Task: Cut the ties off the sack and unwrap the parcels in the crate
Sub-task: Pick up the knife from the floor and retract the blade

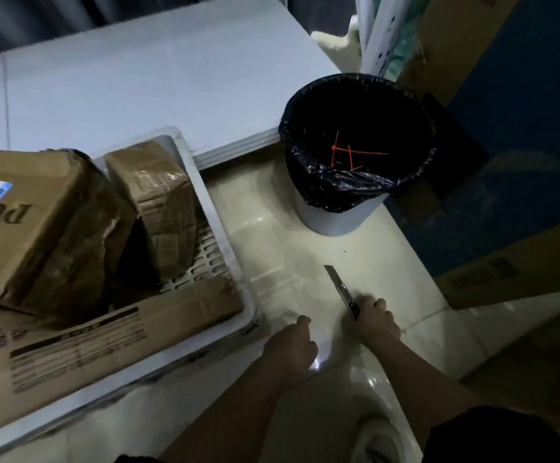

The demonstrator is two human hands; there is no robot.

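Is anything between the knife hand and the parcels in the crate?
Only the crate's near-right wall lies between. The right hand holds the utility knife over bare floor, beside the left hand. The taped parcels sit exposed above the rim.

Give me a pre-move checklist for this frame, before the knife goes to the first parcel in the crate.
1. Knife held securely: ok. The right hand grips the utility knife by its handle.
2. Blade out: ok. It is extended and points away from the body.
3. Left hand out of the blade's path: ok for now, but it sits beside the knife hand, over the floor.
4. Ties disposed of: ok. Red cable ties lie in the bin.
5. Parcels reachable: ok. Taped cardboard parcels sit in the white crate, still wrapped.
6. Sack emptied: cannot tell; no sack is in view.
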